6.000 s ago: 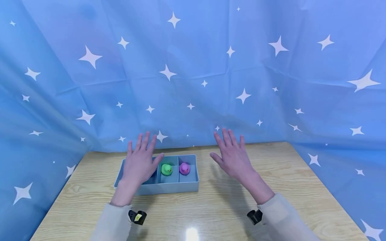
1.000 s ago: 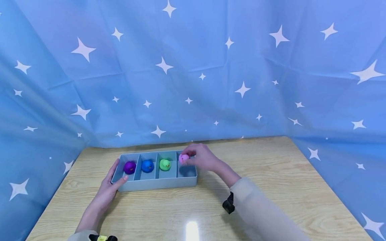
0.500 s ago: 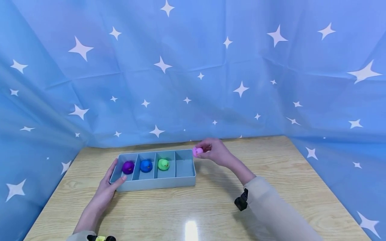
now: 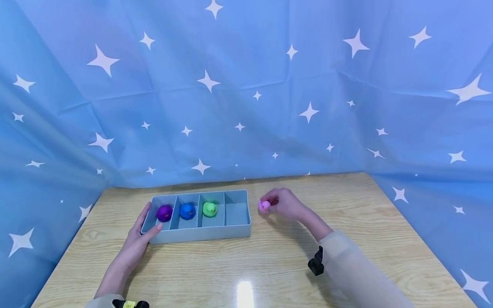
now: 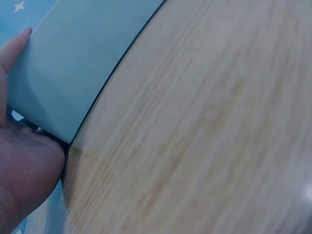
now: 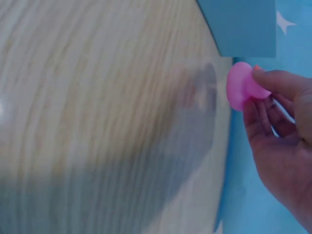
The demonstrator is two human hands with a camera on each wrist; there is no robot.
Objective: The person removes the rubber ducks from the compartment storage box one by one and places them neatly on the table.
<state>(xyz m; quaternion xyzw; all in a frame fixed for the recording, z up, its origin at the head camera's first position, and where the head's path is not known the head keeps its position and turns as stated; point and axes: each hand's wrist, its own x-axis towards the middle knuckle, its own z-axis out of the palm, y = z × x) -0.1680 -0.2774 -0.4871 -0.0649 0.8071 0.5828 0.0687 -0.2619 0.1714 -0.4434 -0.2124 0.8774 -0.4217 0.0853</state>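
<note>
Wood grain runs across the table (image 4: 215,267) — smooth, with a glossy glare by its near edge. Toward its far left corner, the tray (image 4: 200,234) looks like matt plastic. The pink duck (image 4: 263,205) looks smooth, rubbery — likewise the blue duck (image 4: 187,211) and green duck (image 4: 209,209). Creased cloth (image 4: 246,105) hangs past the far edge.

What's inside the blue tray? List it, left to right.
A purple duck, a blue duck and a green duck, one per compartment; no duck in the rightmost compartment. What lies beneath them is hidden.
</note>
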